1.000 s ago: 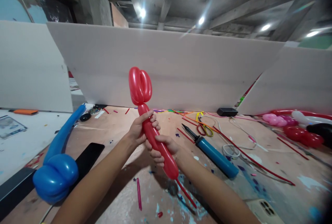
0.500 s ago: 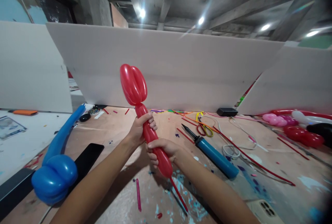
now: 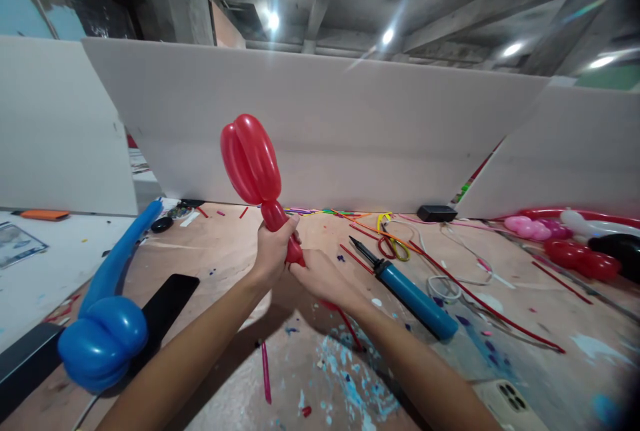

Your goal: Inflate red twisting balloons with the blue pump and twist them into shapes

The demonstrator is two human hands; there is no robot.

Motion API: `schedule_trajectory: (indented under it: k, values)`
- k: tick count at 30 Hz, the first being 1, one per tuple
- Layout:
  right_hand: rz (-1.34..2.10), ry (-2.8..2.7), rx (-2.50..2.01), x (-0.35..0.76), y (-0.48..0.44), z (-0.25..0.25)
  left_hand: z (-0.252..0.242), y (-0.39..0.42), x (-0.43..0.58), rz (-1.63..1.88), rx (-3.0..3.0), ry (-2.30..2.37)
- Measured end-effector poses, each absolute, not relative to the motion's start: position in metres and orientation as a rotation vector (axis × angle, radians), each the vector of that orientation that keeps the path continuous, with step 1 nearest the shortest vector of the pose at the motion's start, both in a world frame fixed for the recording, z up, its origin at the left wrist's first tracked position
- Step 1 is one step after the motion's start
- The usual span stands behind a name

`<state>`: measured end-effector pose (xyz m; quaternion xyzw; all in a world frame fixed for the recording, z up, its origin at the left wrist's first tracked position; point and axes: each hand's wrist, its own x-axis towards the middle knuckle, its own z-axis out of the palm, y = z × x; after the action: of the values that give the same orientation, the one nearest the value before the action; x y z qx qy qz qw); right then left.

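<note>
A red balloon [image 3: 257, 164] stands up in front of me, with long loops bunched at its top and a single stem below. My left hand [image 3: 275, 248] is wrapped round the stem just under the loops. Right beside it, my right hand [image 3: 317, 274] grips the lower stem, which bends between the two hands. Part of the stem is hidden behind my right hand, and its thin uninflated tail hangs out below that wrist.
A blue balloon [image 3: 103, 344] lies at the left beside a black slab [image 3: 173, 298]. Right of my hands are a blue hand pump [image 3: 417, 298], loose uninflated balloons, a phone [image 3: 507, 404] and red balloon bubbles [image 3: 583, 260]. White panels [image 3: 320, 131] stand behind the table.
The stem has gone from straight to bent between my hands. The looped top has turned and shifted slightly left and up. My right hand has rotated, its knuckles now facing up.
</note>
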<state>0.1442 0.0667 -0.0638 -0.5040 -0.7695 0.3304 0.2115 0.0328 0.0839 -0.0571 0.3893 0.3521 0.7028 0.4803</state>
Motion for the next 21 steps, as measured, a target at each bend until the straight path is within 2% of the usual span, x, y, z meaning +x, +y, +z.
schedule_trajectory:
  k: [8, 11, 14, 21]
  values:
    - [0.273, -2.136, -1.654, 0.151, 0.073, -0.065, -0.049, 0.088, 0.030, 1.590, 0.750, 0.706]
    - [0.044, -2.119, -1.577, 0.155, 0.077, -0.069, -0.049, 0.088, 0.026, 1.548, 0.815, 0.695]
    - [0.063, -2.099, -1.411, 0.160, 0.081, -0.068, -0.050, 0.090, 0.021, 1.564, 0.965, 0.696]
    - [0.435, -2.166, -1.258, 0.178, 0.085, -0.050, -0.028, 0.097, -0.010, 1.630, 0.904, 0.468]
